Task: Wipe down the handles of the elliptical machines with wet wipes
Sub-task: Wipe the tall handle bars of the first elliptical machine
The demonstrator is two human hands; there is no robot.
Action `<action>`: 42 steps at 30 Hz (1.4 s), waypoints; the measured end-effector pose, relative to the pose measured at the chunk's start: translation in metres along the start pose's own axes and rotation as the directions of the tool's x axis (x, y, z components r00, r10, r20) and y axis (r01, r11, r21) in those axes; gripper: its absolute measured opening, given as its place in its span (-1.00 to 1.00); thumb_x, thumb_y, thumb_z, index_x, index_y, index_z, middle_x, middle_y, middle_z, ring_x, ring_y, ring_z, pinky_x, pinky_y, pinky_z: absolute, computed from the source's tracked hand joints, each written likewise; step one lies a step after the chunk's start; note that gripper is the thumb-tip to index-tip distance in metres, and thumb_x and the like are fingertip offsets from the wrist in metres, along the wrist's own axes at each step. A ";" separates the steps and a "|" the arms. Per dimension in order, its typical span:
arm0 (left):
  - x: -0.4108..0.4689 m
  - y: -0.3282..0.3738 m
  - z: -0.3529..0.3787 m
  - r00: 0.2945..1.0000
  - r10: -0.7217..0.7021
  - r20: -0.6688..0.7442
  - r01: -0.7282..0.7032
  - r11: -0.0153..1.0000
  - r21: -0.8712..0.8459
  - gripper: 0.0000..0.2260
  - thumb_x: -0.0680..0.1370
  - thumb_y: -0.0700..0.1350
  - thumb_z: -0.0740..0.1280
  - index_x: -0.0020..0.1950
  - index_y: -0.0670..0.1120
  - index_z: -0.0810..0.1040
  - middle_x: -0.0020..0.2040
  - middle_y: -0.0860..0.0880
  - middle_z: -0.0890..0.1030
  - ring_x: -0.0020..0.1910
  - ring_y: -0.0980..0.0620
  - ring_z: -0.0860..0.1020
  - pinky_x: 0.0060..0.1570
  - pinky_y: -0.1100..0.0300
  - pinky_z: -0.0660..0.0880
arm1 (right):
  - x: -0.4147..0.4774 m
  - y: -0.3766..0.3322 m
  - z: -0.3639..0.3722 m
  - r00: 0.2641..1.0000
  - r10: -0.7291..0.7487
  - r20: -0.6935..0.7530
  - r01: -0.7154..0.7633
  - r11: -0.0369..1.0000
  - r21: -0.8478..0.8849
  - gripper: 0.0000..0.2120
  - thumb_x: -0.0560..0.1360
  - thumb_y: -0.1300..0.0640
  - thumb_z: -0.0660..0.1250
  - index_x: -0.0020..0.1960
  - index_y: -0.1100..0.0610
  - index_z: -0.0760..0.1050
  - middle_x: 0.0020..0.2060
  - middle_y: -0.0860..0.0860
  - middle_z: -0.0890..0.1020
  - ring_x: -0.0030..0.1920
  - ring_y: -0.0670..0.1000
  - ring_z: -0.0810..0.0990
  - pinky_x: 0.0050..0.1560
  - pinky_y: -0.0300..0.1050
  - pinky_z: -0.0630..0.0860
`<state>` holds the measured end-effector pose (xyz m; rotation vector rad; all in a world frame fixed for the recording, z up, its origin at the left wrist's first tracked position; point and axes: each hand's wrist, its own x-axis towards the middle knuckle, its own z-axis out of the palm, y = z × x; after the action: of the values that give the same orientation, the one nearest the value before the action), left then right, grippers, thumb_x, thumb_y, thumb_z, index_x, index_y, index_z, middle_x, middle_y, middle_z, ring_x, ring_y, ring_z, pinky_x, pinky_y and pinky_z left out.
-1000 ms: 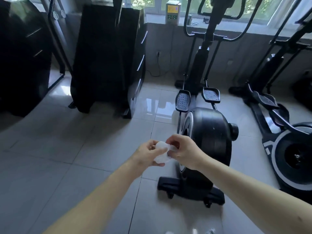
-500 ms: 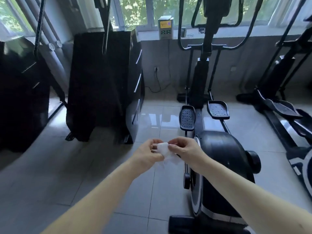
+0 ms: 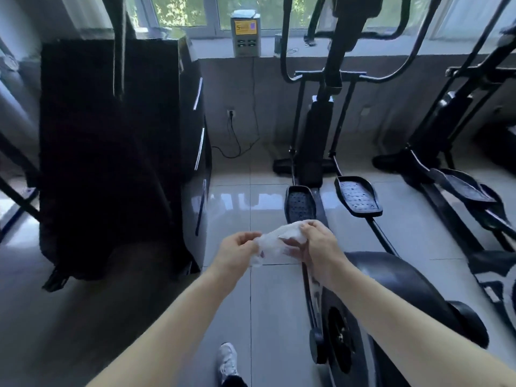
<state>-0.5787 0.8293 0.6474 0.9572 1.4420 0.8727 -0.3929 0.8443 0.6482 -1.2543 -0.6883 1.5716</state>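
Observation:
A white wet wipe (image 3: pixel 275 241) is stretched between my two hands at the centre of the view. My left hand (image 3: pixel 237 251) pinches its left end and my right hand (image 3: pixel 318 247) grips its right end. A black elliptical machine (image 3: pixel 329 135) stands just ahead to the right, its curved handles (image 3: pixel 284 51) rising past the top of the frame, well beyond my hands. Its flywheel housing (image 3: pixel 391 297) lies under my right forearm. A second elliptical machine (image 3: pixel 452 121) stands at the far right.
A tall black cabinet (image 3: pixel 111 152) stands on the left. A charging box (image 3: pixel 245 34) sits on the window sill, its cable running down to a wall socket. Two black pedals (image 3: pixel 357 195) lie ahead. My white shoe (image 3: pixel 227 361) rests on the grey tiled floor.
The view has tilted up and come closer to the elliptical machine. My hands have pulled apart and the wipe has spread from a small wad into a wider sheet.

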 end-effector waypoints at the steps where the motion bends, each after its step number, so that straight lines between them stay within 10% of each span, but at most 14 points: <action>1: 0.023 0.011 -0.012 1.000 -0.016 0.002 0.016 1.000 -0.013 -0.83 0.65 -0.31 0.27 0.15 -0.20 0.63 -0.09 -0.10 0.64 -0.24 0.03 0.57 -0.32 0.25 0.52 | 0.017 -0.007 0.015 1.000 -0.011 -0.029 0.011 1.000 0.021 -0.84 0.75 0.21 0.11 0.07 0.22 0.43 -0.03 0.27 0.62 -0.14 0.17 0.72 -0.19 0.03 0.68; 8: 0.148 0.102 -0.077 0.998 0.033 0.061 -0.033 0.999 0.002 -0.72 0.59 0.04 0.44 -0.10 -0.14 0.49 -0.23 0.03 0.40 -0.35 0.05 0.49 -0.38 0.33 0.47 | 0.129 -0.069 0.100 0.975 -0.176 -0.134 0.161 0.980 -0.117 -0.85 0.73 0.19 0.16 0.06 0.21 0.47 0.07 0.26 0.62 0.07 0.19 0.68 0.02 -0.01 0.65; 9: 0.162 0.114 -0.083 0.997 0.040 0.060 -0.042 0.999 0.020 -0.69 0.56 0.06 0.47 -0.07 -0.17 0.51 -0.23 -0.18 0.55 -0.27 0.00 0.57 -0.25 0.31 0.53 | 0.143 -0.078 0.110 0.969 -0.205 -0.139 0.186 0.973 -0.139 -0.85 0.73 0.18 0.17 0.05 0.20 0.47 0.08 0.24 0.61 0.10 0.18 0.67 0.03 -0.02 0.65; 10: 0.177 0.124 -0.089 0.997 0.049 0.055 -0.052 0.997 0.054 -0.67 0.55 0.08 0.48 -0.07 -0.18 0.52 0.23 -0.08 0.36 0.12 -0.09 0.64 -0.16 0.26 0.54 | 0.156 -0.088 0.117 0.964 -0.224 -0.143 0.203 0.967 -0.152 -0.85 0.73 0.18 0.17 0.04 0.20 0.47 0.07 0.22 0.61 0.11 0.17 0.66 0.04 -0.02 0.65; 11: 0.189 0.135 -0.094 0.997 0.057 0.053 -0.061 0.995 0.076 -0.68 0.55 0.07 0.49 -0.11 -0.15 0.49 -0.15 0.07 0.42 -0.21 0.07 0.32 -0.20 0.23 0.50 | 0.169 -0.097 0.124 0.959 -0.243 -0.143 0.219 0.962 -0.163 -0.84 0.73 0.19 0.17 0.04 0.20 0.47 0.05 0.21 0.61 0.11 0.15 0.66 0.04 -0.02 0.64; 12: 0.203 0.143 -0.097 0.996 0.068 0.064 -0.073 0.995 0.075 -0.71 0.55 0.01 0.49 -0.12 -0.12 0.45 -0.20 0.01 0.51 -0.28 -0.03 0.56 -0.29 0.25 0.45 | 0.182 -0.106 0.130 0.956 -0.259 -0.141 0.234 0.957 -0.174 -0.84 0.73 0.20 0.17 0.04 0.20 0.47 0.04 0.20 0.61 0.10 0.14 0.65 0.05 -0.02 0.64; 16: 0.255 0.172 -0.099 0.983 0.144 0.117 -0.144 0.990 -0.005 -0.83 0.53 -0.27 0.46 -0.09 -0.15 0.47 -0.17 -0.01 0.68 -0.21 -0.08 0.65 -0.07 0.04 0.56 | 0.228 -0.137 0.141 0.954 -0.278 -0.109 0.255 0.949 -0.185 -0.87 0.70 0.23 0.20 0.03 0.21 0.50 -0.05 0.14 0.62 -0.01 0.09 0.65 0.03 -0.02 0.63; 20: 0.305 0.206 -0.082 0.961 0.179 0.211 -0.191 0.981 0.039 -0.85 0.54 -0.06 0.51 0.09 -0.02 0.70 -0.05 -0.03 0.73 -0.21 0.00 0.68 0.08 -0.04 0.64 | 0.283 -0.160 0.138 0.956 -0.291 -0.040 0.275 0.936 -0.219 -0.88 0.66 0.22 0.28 -0.02 0.20 0.55 -0.15 0.08 0.66 -0.07 0.10 0.66 0.11 0.08 0.62; 27: 0.413 0.267 -0.037 0.936 0.211 0.283 -0.266 0.949 0.171 -0.92 0.56 -0.05 0.47 -0.04 0.00 0.76 -0.20 0.02 0.72 -0.25 0.11 0.66 -0.25 0.33 0.53 | 0.410 -0.221 0.116 0.957 -0.237 0.168 0.275 0.924 -0.265 -0.72 0.65 -0.02 0.37 0.12 0.20 0.63 -0.08 0.15 0.71 0.02 0.21 0.71 0.20 0.15 0.62; 34: 0.520 0.326 0.006 0.968 0.159 0.193 -0.198 0.959 0.204 -0.89 0.49 -0.03 0.41 -0.16 -0.05 0.66 -0.26 -0.18 0.68 -0.21 -0.06 0.58 -0.07 0.03 0.50 | 0.519 -0.288 0.076 0.936 -0.113 0.333 0.219 0.929 -0.299 -0.47 0.44 0.39 0.53 0.34 0.09 0.51 -0.14 0.04 0.68 -0.15 -0.04 0.68 -0.07 -0.17 0.59; 42: 0.609 0.348 0.026 0.973 0.110 0.203 -0.107 0.994 -0.028 -0.93 0.46 -0.22 0.39 -0.17 -0.17 0.52 -0.29 -0.24 0.56 -0.37 -0.15 0.52 -0.25 0.08 0.51 | 0.608 -0.319 0.062 0.958 -0.115 0.262 0.177 0.958 -0.225 -0.40 0.31 0.32 0.45 0.34 0.12 0.50 -0.06 0.10 0.69 -0.02 0.08 0.66 0.20 0.14 0.57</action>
<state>-0.5426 1.5255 0.7253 1.0883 1.2146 0.8390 -0.3409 1.5294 0.7059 -1.1624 -1.1410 1.5670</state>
